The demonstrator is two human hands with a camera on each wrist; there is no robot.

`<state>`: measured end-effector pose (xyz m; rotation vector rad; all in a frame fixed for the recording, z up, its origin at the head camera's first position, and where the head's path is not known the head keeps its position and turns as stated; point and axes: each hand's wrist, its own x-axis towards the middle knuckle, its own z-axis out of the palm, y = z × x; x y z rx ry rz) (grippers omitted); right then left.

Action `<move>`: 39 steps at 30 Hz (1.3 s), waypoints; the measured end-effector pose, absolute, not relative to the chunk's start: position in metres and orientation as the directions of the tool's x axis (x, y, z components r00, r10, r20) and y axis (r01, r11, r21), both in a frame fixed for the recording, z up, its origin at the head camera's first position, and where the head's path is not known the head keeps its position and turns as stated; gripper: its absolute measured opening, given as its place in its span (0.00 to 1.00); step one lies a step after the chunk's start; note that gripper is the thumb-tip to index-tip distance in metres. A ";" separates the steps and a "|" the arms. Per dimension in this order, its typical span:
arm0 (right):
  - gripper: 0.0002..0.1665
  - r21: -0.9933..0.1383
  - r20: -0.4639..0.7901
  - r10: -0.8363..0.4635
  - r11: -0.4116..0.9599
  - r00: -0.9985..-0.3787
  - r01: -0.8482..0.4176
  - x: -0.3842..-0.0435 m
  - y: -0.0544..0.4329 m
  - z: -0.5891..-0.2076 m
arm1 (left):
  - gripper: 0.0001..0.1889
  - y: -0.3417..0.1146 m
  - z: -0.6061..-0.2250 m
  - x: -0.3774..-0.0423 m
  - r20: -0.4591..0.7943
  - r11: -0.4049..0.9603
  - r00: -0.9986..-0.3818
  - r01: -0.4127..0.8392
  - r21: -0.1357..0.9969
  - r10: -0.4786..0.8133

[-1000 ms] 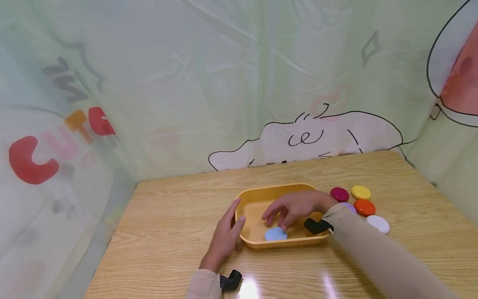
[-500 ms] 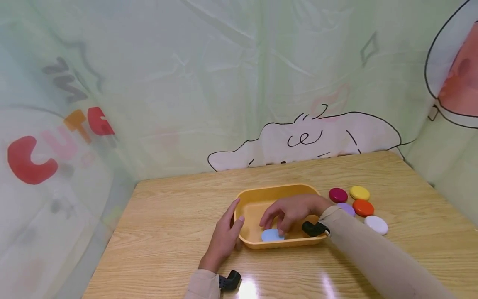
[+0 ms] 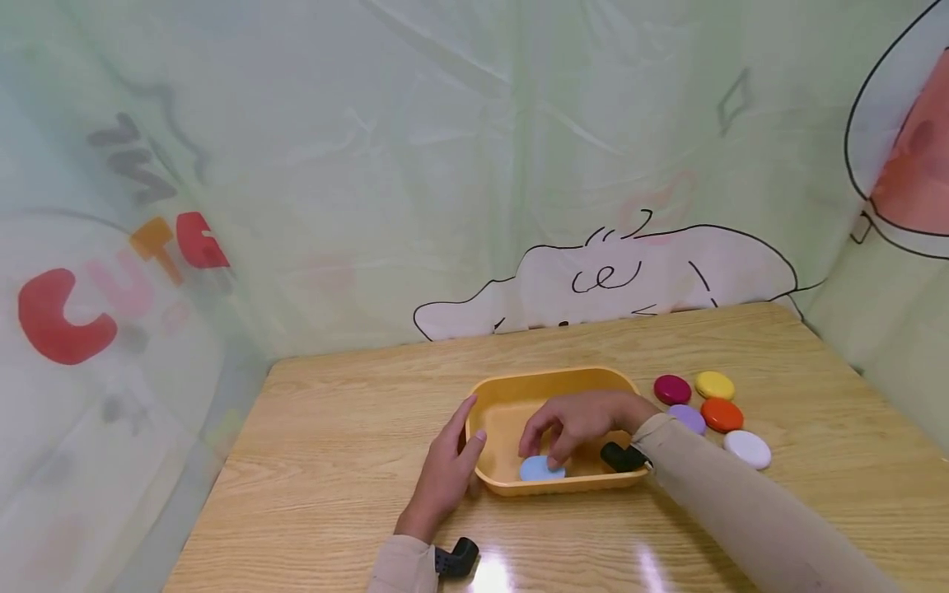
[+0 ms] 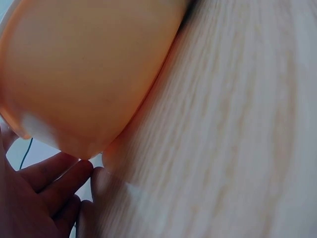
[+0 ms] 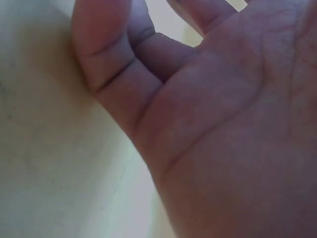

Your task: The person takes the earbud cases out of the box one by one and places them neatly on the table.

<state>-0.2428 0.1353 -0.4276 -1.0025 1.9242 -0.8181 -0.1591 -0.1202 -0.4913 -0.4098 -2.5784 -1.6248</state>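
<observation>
A yellow-orange plastic tray (image 3: 549, 487) stands on the wooden table in the head view. Inside it, near the front wall, a light blue round disc (image 3: 539, 469) lies low. My right hand (image 3: 582, 420) reaches in from the right with bent fingers, its thumb on the disc's right end and its fingertips at the far side. My left hand (image 3: 442, 472) rests against the tray's left side, fingers fairly straight and thumb by the rim. In the left wrist view its fingers (image 4: 74, 181) touch the tray's outer wall. The right wrist view shows the palm (image 5: 223, 124), without the disc.
Right of the tray lie several glossy discs: dark red (image 3: 672, 389), yellow (image 3: 715, 385), orange-red (image 3: 722, 414), lilac (image 3: 687, 418) and white (image 3: 747, 450). A printed curtain (image 3: 334, 206) hangs behind the table (image 3: 334, 461).
My right hand's fingers have drawn in around the light blue disc, and the disc has shifted slightly left in the tray. My left hand has stayed at the tray's side.
</observation>
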 end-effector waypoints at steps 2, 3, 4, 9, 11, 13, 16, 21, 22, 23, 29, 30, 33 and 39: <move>0.21 -0.809 -0.349 -0.862 0.475 -0.369 -0.345 -0.243 0.136 -0.428 | 0.29 -0.120 -0.491 -0.159 0.199 0.406 -0.962 0.260 0.876 0.186; 0.21 -0.810 -0.348 -0.862 0.475 -0.369 -0.345 -0.243 0.136 -0.429 | 0.29 -0.120 -0.491 -0.159 0.200 0.406 -0.962 0.261 0.876 0.185; 0.21 -0.810 -0.347 -0.862 0.474 -0.371 -0.344 -0.244 0.136 -0.429 | 0.29 -0.120 -0.491 -0.159 0.202 0.405 -0.962 0.262 0.876 0.185; 0.21 -0.813 -0.338 -0.865 0.467 -0.372 -0.348 -0.245 0.136 -0.430 | 0.29 -0.120 -0.492 -0.159 0.202 0.394 -0.962 0.261 0.881 0.183; 0.20 -0.812 -0.332 -0.867 0.463 -0.371 -0.356 -0.244 0.136 -0.431 | 0.28 -0.120 -0.492 -0.159 0.203 0.388 -0.962 0.260 0.884 0.183; 0.20 -0.810 -0.330 -0.868 0.462 -0.370 -0.362 -0.245 0.136 -0.432 | 0.29 -0.121 -0.492 -0.159 0.202 0.387 -0.962 0.260 0.885 0.183; 0.20 -0.809 -0.339 -0.864 0.469 -0.372 -0.354 -0.244 0.136 -0.432 | 0.29 -0.120 -0.492 -0.159 0.200 0.395 -0.963 0.258 0.882 0.182; 0.20 -0.807 -0.356 -0.854 0.486 -0.379 -0.336 -0.244 0.136 -0.431 | 0.29 -0.120 -0.491 -0.158 0.201 0.413 -0.962 0.261 0.873 0.183; 0.21 -0.806 -0.357 -0.854 0.487 -0.379 -0.337 -0.243 0.136 -0.431 | 0.29 -0.120 -0.491 -0.158 0.201 0.413 -0.962 0.260 0.873 0.183; 0.21 -0.805 -0.358 -0.853 0.488 -0.380 -0.338 -0.243 0.136 -0.431 | 0.29 -0.120 -0.491 -0.158 0.199 0.414 -0.963 0.259 0.873 0.183; 0.21 -0.806 -0.355 -0.855 0.485 -0.378 -0.341 -0.243 0.137 -0.431 | 0.29 -0.119 -0.491 -0.158 0.196 0.415 -0.962 0.260 0.872 0.190; 0.21 -0.809 -0.354 -0.857 0.482 -0.376 -0.337 -0.243 0.137 -0.431 | 0.29 -0.119 -0.491 -0.158 0.196 0.414 -0.962 0.260 0.872 0.191; 0.21 -0.820 -0.348 -0.861 0.472 -0.371 -0.325 -0.243 0.138 -0.431 | 0.29 -0.119 -0.490 -0.158 0.193 0.415 -0.962 0.258 0.873 0.191; 0.21 -0.829 -0.338 -0.868 0.457 -0.364 -0.322 -0.244 0.140 -0.431 | 0.29 -0.119 -0.492 -0.159 0.194 0.419 -0.963 0.257 0.871 0.186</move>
